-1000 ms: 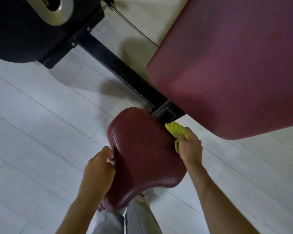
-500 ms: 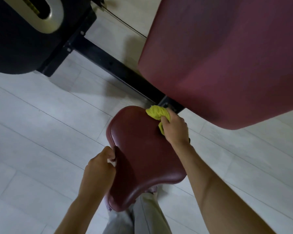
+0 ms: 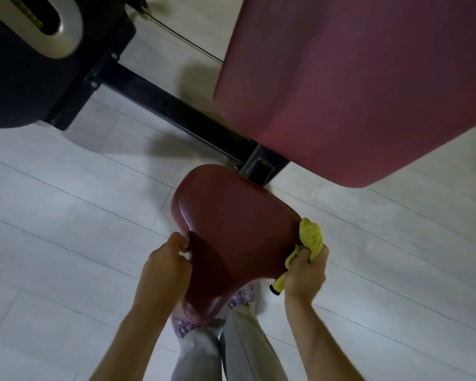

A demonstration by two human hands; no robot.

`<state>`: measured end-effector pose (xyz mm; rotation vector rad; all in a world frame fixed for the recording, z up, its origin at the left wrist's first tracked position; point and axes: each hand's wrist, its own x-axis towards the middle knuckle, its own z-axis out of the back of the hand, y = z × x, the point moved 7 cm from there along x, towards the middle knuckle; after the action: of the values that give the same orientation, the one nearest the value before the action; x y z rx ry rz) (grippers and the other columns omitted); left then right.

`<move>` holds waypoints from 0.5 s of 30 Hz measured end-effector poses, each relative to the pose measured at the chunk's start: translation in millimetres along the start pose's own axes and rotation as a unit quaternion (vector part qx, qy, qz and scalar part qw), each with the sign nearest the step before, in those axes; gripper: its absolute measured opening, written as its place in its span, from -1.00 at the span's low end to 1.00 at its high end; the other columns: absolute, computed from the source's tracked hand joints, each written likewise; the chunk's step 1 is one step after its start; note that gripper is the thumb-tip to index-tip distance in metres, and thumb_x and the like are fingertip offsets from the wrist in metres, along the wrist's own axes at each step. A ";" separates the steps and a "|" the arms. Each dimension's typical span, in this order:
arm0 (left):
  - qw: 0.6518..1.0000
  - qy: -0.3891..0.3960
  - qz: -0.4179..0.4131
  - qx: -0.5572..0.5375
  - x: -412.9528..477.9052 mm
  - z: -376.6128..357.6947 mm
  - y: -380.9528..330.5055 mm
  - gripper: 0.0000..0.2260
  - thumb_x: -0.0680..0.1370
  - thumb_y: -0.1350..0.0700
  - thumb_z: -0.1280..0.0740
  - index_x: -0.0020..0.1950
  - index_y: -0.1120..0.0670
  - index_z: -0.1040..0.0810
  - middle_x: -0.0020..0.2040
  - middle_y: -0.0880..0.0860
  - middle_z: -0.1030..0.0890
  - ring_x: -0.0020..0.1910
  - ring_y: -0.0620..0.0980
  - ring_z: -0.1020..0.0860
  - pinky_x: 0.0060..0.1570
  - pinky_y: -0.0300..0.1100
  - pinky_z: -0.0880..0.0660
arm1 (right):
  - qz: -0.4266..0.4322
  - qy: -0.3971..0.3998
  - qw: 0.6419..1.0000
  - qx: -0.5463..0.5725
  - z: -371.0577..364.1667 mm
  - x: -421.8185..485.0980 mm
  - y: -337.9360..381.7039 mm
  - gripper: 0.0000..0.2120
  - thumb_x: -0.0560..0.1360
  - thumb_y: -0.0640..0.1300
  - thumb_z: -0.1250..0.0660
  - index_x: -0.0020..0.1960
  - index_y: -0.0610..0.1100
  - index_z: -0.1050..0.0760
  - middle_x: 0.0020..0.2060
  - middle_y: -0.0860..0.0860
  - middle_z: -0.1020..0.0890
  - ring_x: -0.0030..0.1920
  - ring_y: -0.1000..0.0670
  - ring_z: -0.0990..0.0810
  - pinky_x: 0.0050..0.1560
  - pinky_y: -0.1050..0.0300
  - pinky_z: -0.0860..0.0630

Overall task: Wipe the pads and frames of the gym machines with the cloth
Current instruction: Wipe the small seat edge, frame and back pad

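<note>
Head view: the dark red seat pad point(image 3: 231, 229) sits at centre. The left hand point(image 3: 165, 268) grips its left edge with curled fingers. The right hand point(image 3: 305, 273) is clenched round a yellow-green cloth point(image 3: 311, 237), which touches the pad's right edge. Beyond the pad runs the black frame bar point(image 3: 176, 111), and a larger red back pad point(image 3: 355, 86) is up to the right.

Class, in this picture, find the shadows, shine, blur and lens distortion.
Head view, shadow: the frame beam darkens the floor beside it. Head view, shine: faint highlights on the seat pad near the left hand. Head view, blur: the large pad looks soft; the cloth in the right hand is crisper. Head view, distortion: floor seams fan outward.
</note>
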<state>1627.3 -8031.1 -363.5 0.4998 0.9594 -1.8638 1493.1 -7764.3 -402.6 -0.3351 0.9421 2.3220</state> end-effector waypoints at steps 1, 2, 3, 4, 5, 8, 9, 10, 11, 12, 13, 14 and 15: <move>1.000 0.006 -0.008 -0.001 -1.6 1.8 -0.3 -0.66 0.54 0.41 -0.22 0.21 0.08 -0.53 0.18 0.08 -0.68 0.03 0.16 -0.64 -0.03 -0.13 -0.45 | -0.018 -0.011 1.000 0.013 -0.3 -13.2 -5.3 -0.83 0.64 -0.17 -0.11 0.10 0.05 -0.41 -0.12 0.00 -0.61 -0.13 -0.15 -0.58 -0.02 -0.08 -0.49; 1.000 0.015 -0.013 -0.002 -4.0 3.4 -0.6 -0.65 0.56 0.41 -0.21 0.24 0.09 -0.52 0.21 0.08 -0.67 0.03 0.15 -0.64 -0.01 -0.13 -0.48 | -0.037 -0.017 0.999 0.024 -2.4 -26.0 -13.2 -0.82 0.64 -0.15 -0.10 0.14 0.05 -0.41 -0.08 -0.03 -0.62 -0.10 -0.18 -0.58 0.02 -0.12 -0.53; 0.999 0.028 -0.018 -0.005 -7.5 5.0 -1.0 -0.66 0.57 0.40 -0.20 0.24 0.08 -0.51 0.23 0.08 -0.66 0.04 0.14 -0.64 0.03 -0.13 -0.50 | -0.054 -0.024 0.998 0.037 -3.2 -39.7 -19.0 -0.80 0.64 -0.13 -0.09 0.18 0.06 -0.40 -0.04 -0.06 -0.63 -0.07 -0.19 -0.59 0.03 -0.13 -0.55; 0.999 0.045 -0.026 -0.005 -10.9 6.5 -0.3 -0.68 0.59 0.39 -0.19 0.23 0.06 -0.51 0.24 0.09 -0.66 0.05 0.12 -0.63 0.06 -0.13 -0.52 | -0.077 -0.030 0.995 0.055 -4.0 -54.6 -22.1 -0.79 0.64 -0.14 -0.09 0.21 0.05 -0.39 -0.04 -0.07 -0.62 -0.08 -0.20 -0.60 -0.01 -0.08 -0.56; 0.997 0.065 -0.031 -0.001 -15.4 8.1 0.7 -0.69 0.60 0.37 -0.17 0.21 0.04 -0.50 0.23 0.09 -0.65 0.05 0.10 -0.62 0.08 -0.12 -0.52 | -0.098 -0.025 0.993 0.067 -5.9 -68.9 -24.4 -0.81 0.64 -0.18 -0.08 0.20 0.00 -0.37 -0.09 -0.09 -0.60 -0.13 -0.20 -0.59 -0.10 0.05 -0.55; 0.994 0.106 -0.024 0.028 -30.7 20.2 11.3 -0.61 0.60 0.34 -0.13 0.34 0.02 -0.46 0.29 0.07 -0.61 0.16 0.10 -0.60 0.19 -0.05 -0.54 | -0.092 0.034 0.994 0.039 -13.1 -113.3 -17.3 -0.83 0.65 -0.37 -0.06 -0.05 -0.15 -0.29 -0.32 -0.13 -0.43 -0.39 -0.10 -0.40 -0.58 0.37 -0.34; 0.993 0.106 -0.022 0.037 -36.3 26.7 15.6 -0.58 0.60 0.33 -0.13 0.39 0.00 -0.44 0.31 0.06 -0.59 0.20 0.08 -0.58 0.22 -0.05 -0.52 | -0.078 0.055 0.995 0.037 -13.4 -126.9 -14.0 -0.81 0.64 -0.41 -0.06 -0.05 -0.18 -0.30 -0.33 -0.13 -0.41 -0.42 -0.07 -0.36 -0.64 0.39 -0.27; 0.994 0.099 -0.024 0.045 -41.9 34.9 19.9 -0.58 0.61 0.32 -0.13 0.41 -0.01 -0.43 0.33 0.05 -0.58 0.23 0.06 -0.56 0.24 -0.06 -0.50 | -0.065 0.078 0.994 0.040 -13.9 -137.4 -14.0 -0.85 0.63 -0.42 -0.07 -0.01 -0.22 -0.32 -0.34 -0.13 -0.42 -0.43 -0.06 -0.36 -0.64 0.41 -0.26; 0.994 0.088 -0.028 0.050 -48.8 44.5 23.3 -0.59 0.63 0.30 -0.13 0.42 -0.02 -0.42 0.35 0.04 -0.57 0.26 0.04 -0.55 0.25 -0.07 -0.48 | -0.050 0.109 0.992 0.048 -14.2 -144.4 -16.5 -0.88 0.62 -0.41 -0.09 0.01 -0.24 -0.33 -0.36 -0.13 -0.43 -0.44 -0.06 -0.37 -0.62 0.42 -0.28; 0.995 0.079 -0.031 0.053 -56.0 54.0 26.5 -0.60 0.64 0.28 -0.13 0.42 -0.02 -0.43 0.35 0.03 -0.57 0.27 0.03 -0.54 0.24 -0.09 -0.46 | -0.047 0.134 0.989 0.047 -13.1 -149.9 -21.7 -0.93 0.61 -0.36 -0.12 0.00 -0.24 -0.34 -0.39 -0.12 -0.45 -0.44 -0.10 -0.40 -0.58 0.39 -0.35; 0.996 0.069 -0.034 0.052 -64.1 63.8 29.5 -0.61 0.64 0.27 -0.13 0.42 -0.03 -0.43 0.35 0.03 -0.57 0.26 0.02 -0.54 0.20 -0.12 -0.45 | -0.042 0.169 0.984 0.033 -11.1 -155.2 -25.0 -0.97 0.56 -0.26 -0.16 -0.02 -0.21 -0.36 -0.40 -0.11 -0.49 -0.42 -0.15 -0.46 -0.49 0.30 -0.47; 0.996 0.063 -0.036 0.051 -73.0 73.4 32.2 -0.62 0.64 0.27 -0.14 0.40 -0.03 -0.44 0.34 0.02 -0.57 0.25 0.02 -0.54 0.17 -0.14 -0.44 | -0.033 0.205 0.978 0.009 -7.4 -157.8 -30.1 -0.90 0.49 -0.16 -0.18 -0.03 -0.16 -0.40 -0.37 -0.10 -0.56 -0.35 -0.18 -0.54 -0.35 0.12 -0.61; 0.996 0.055 -0.039 0.051 -82.8 83.3 33.2 -0.63 0.64 0.26 -0.15 0.39 -0.04 -0.45 0.33 0.02 -0.58 0.23 0.02 -0.55 0.16 -0.13 -0.45 | -0.022 0.242 0.970 -0.019 -1.5 -159.9 -32.8 -0.86 0.44 -0.10 -0.21 -0.03 -0.08 -0.45 -0.31 -0.07 -0.62 -0.27 -0.18 -0.61 -0.18 -0.07 -0.66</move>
<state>1700.3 -8058.6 -269.7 0.6394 0.9718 -1.9795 1639.1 -7817.0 -351.9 -0.9608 1.0989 2.2591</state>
